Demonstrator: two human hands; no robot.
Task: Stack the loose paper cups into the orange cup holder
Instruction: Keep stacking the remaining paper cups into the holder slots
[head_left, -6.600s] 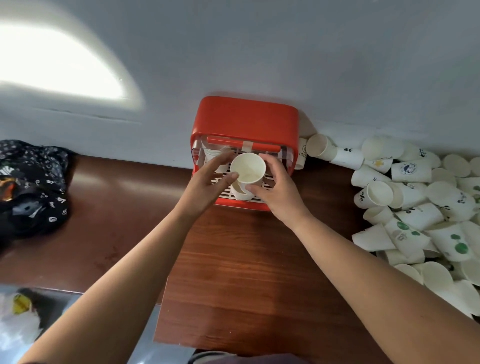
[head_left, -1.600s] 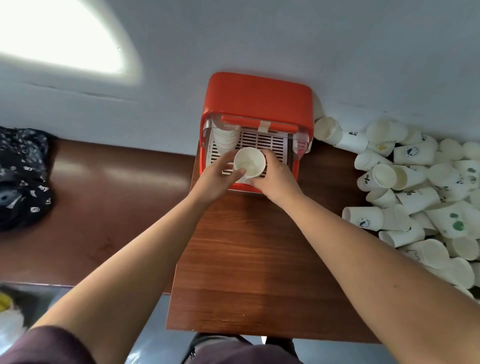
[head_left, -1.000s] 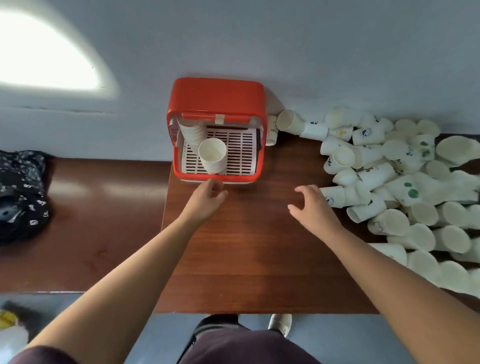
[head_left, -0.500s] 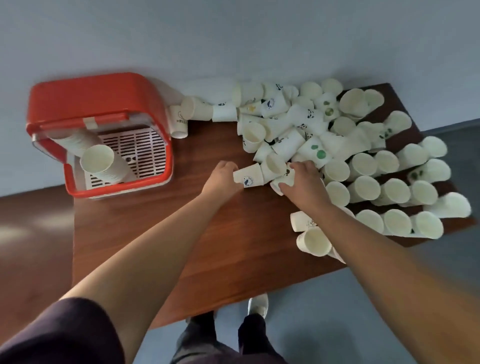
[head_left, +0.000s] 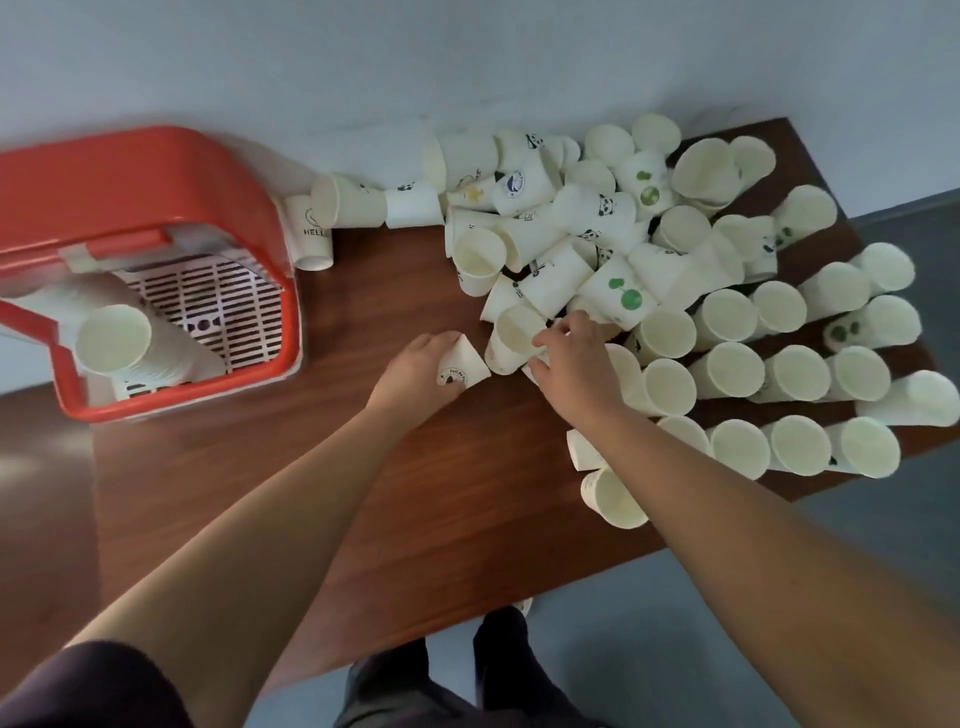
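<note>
Far left, the orange holder sits against the wall, open front toward the camera. A stack of nested cups lies tilted on its white grate, mouth facing out. A HELLO cup sits just beside the holder's right wall.

The left arm reaches forward from the lower left, forearm bare below a dark sleeve. The left hand is palm down near the middle of the table, its fingers curled round a logo cup held low over the wood.

Just right of it, the right arm comes in from the lower right, also bare. The right hand is palm down at the near left edge of the pile, its fingers hooked over the rim of a plain cup and its thumb against the cup's side, gripping it. That cup tilts with its mouth toward the camera and lies just beside the logo cup.

The pile of loose cups covers the table's right half, most on their sides, the near rows with mouths facing the camera
</note>
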